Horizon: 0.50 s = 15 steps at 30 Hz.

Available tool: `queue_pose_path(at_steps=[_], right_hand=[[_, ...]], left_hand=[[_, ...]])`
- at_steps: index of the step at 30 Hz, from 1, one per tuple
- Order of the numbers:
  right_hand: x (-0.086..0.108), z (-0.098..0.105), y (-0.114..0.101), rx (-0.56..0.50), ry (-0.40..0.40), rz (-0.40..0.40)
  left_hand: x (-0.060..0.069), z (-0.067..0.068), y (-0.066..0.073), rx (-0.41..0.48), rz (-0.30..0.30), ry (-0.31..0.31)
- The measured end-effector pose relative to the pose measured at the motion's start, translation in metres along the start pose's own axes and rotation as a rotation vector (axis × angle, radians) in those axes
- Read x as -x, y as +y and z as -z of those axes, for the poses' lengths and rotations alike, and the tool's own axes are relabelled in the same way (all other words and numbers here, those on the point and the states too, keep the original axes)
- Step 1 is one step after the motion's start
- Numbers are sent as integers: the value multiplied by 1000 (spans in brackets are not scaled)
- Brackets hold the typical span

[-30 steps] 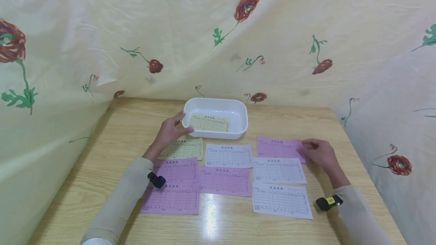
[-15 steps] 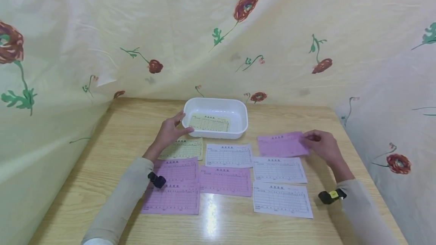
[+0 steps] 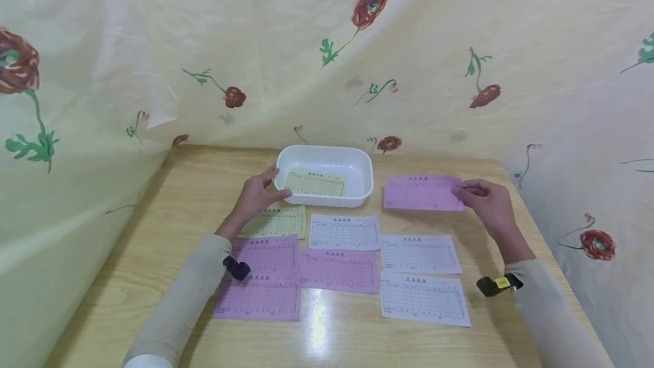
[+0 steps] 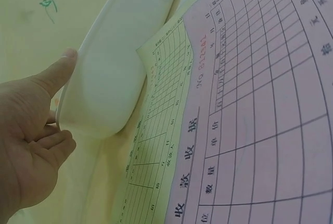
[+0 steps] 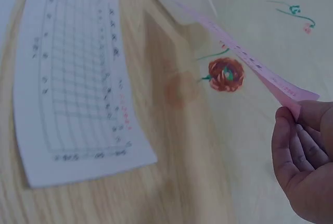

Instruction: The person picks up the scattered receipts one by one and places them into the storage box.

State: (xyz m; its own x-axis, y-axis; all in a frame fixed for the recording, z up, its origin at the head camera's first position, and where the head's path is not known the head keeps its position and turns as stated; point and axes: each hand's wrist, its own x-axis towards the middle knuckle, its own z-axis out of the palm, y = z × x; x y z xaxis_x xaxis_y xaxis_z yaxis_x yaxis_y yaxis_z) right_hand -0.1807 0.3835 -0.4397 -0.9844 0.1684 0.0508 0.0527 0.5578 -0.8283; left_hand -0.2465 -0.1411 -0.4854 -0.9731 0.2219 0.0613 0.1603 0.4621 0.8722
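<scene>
My left hand holds the left end of a white plastic box, thumb at the front wall and fingers at the left side. Inside the box lies a yellow receipt slip. In the left wrist view the thumb touches the box wall. My right hand pinches the right edge of a pink receipt slip, raised above the table to the right of the box. The right wrist view shows that pink slip edge-on between thumb and fingers.
Several receipt slips lie on the wooden table: a yellow one partly under my left wrist, white ones and pink ones in front of the box. A flowered cloth hangs behind and along the sides.
My right hand has lifted the pink slip off the table and moved it away from me, beside the box. My left hand has stayed on the box.
</scene>
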Motion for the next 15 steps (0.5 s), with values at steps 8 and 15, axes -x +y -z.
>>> queue_pose_path(at_steps=[8,15], right_hand=[[-10,-9,-32,-312,49,-80],[-20,-28,-62,-448,55,-115]], left_hand=[[1,2,0,12,-13,-3],[2,1,0,13,3,-7]])
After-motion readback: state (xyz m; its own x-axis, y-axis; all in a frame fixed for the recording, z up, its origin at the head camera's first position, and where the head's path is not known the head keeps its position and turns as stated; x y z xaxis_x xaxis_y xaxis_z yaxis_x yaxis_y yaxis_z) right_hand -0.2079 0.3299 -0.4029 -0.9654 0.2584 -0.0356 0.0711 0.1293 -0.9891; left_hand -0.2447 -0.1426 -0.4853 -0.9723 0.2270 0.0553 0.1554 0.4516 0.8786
